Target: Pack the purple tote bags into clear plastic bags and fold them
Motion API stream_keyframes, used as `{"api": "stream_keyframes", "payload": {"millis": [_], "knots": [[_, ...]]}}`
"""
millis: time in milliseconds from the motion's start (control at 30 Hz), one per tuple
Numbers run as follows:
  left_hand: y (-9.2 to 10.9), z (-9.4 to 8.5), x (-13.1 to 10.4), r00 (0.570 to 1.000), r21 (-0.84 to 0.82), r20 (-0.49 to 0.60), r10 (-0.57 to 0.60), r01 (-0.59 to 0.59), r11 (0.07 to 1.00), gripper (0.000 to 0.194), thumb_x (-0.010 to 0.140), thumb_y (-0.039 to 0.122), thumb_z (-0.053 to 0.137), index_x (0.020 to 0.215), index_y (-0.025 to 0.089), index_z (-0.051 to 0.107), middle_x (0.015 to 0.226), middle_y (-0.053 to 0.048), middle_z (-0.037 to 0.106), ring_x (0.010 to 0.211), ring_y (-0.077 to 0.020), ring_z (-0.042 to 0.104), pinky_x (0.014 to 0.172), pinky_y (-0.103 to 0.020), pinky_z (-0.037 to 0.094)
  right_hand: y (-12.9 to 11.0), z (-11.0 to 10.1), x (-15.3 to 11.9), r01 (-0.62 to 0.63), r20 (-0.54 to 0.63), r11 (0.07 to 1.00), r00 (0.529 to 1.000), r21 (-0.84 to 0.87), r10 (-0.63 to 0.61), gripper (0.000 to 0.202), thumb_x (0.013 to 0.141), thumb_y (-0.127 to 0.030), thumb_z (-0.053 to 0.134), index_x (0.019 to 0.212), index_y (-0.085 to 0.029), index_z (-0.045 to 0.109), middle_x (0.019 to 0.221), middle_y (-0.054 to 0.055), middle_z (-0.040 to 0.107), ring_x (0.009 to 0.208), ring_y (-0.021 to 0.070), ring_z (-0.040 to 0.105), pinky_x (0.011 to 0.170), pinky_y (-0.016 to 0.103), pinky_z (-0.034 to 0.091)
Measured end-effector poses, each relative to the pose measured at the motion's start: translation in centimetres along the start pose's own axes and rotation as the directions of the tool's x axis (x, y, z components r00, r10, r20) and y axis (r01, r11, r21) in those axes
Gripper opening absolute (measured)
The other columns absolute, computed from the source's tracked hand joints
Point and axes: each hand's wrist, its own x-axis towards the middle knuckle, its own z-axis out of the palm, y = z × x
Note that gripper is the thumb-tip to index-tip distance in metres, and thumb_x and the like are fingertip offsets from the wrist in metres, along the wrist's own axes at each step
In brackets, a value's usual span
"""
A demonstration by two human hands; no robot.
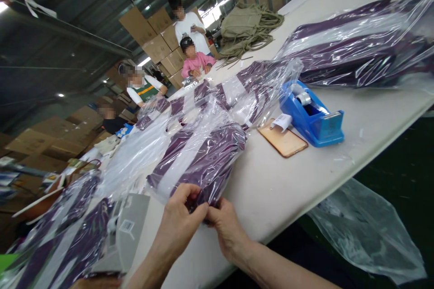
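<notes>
In front of me on the table lies a folded dark purple fabric piece in a clear plastic bag (210, 153), with a whitish band across it. My left hand (181, 214) pinches the bag's near corner, fingers curled around the edge. Close beside it, my right hand (226, 222) is closed on the same corner, its thumb and fingers nearly meeting the left thumb. The exact bit of plastic between the fingertips is hidden. A grey tape dispenser (132, 230) with a white label stands left of my left hand.
A blue tape dispenser (310, 117) and a gold-coloured phone (283, 139) lie to the right. More bagged purple pieces (352, 49) spread along the table (373, 113). Another person's hand (98, 282) shows at bottom left. Several people work farther back near olive fabric with cords (246, 27) and cardboard boxes (158, 43).
</notes>
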Motion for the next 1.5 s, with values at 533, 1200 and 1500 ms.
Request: {"api": "stream_keyframes", "payload": {"millis": [533, 1200, 1500], "knots": [[-2.3, 2.3, -0.1, 0.989, -0.023, -0.142, 0.044, -0.048, 0.999, 0.026, 0.064, 0.043, 0.054, 0.077, 0.02, 0.054, 0.074, -0.003, 0.057, 0.074, -0.0226, 0.055, 0.072, -0.039, 0.043, -0.7, -3.3, 0.7, -0.207, 0.126, 0.954, 0.975, 0.215, 0.184, 0.025, 0.048, -0.033, 0.072, 0.065, -0.015, 0.065, 0.059, -0.001, 0.062, 0.057, 0.012, 0.052, 0.059, 0.025, 0.04], [-4.9, 5.2, -0.6, 0.763, 0.285, -0.4, 0.508, -0.424, 0.86, 0.024, 0.082, 0.028, 0.056, 0.102, 0.017, 0.064, 0.09, -0.005, 0.059, 0.086, -0.0205, 0.058, 0.075, -0.035, 0.049, -0.3, -2.7, 2.3, -0.312, 0.042, 0.936, 0.95, 0.163, 0.309, 0.021, 0.053, -0.031, 0.068, 0.066, -0.015, 0.062, 0.054, -0.003, 0.06, 0.048, 0.0078, 0.048, 0.048, 0.021, 0.032], [-4.2, 5.2, -1.7, 0.647, 0.394, -0.438, 0.624, -0.485, 0.781, 0.02, 0.084, 0.019, 0.056, 0.103, 0.016, 0.061, 0.086, -0.005, 0.061, 0.079, -0.0159, 0.059, 0.073, -0.029, 0.051, -1.7, -3.3, 0.3, -0.273, 0.101, 0.95, 0.96, 0.151, 0.26, 0.029, 0.048, -0.029, 0.078, 0.068, -0.012, 0.064, 0.058, -0.002, 0.062, 0.053, 0.0079, 0.052, 0.056, 0.022, 0.037]]}}
